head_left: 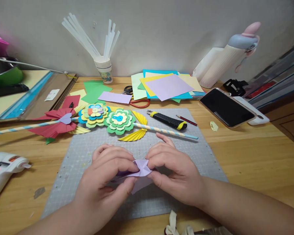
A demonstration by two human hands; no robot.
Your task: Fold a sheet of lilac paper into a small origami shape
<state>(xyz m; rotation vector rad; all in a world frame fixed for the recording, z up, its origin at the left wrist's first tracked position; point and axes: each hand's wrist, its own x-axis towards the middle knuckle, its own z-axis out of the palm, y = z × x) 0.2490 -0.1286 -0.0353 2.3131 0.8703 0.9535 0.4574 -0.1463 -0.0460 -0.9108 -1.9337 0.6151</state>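
Between both hands, just above the grey cutting mat (73,182), is a small piece of folded purple paper (144,167). My left hand (107,176) pinches its left side between thumb and fingers. On the right side, my right hand (173,169) grips the paper with thumb and index finger, the little finger lifted. Part of the paper is covered by the fingers. Beyond the hands lies a striped stick (166,129) bearing layered green paper flowers (120,119), yellow pleated paper (137,133) and a red pleated paper shape (54,122).
A box cutter (168,120) and a pencil (187,120) lie at the mat's far edge. Coloured sheets (170,86), scissors (139,103) and a paper cup of glue sticks (105,71) stand behind. A glue gun (5,173) is left, a phone (227,107) right.
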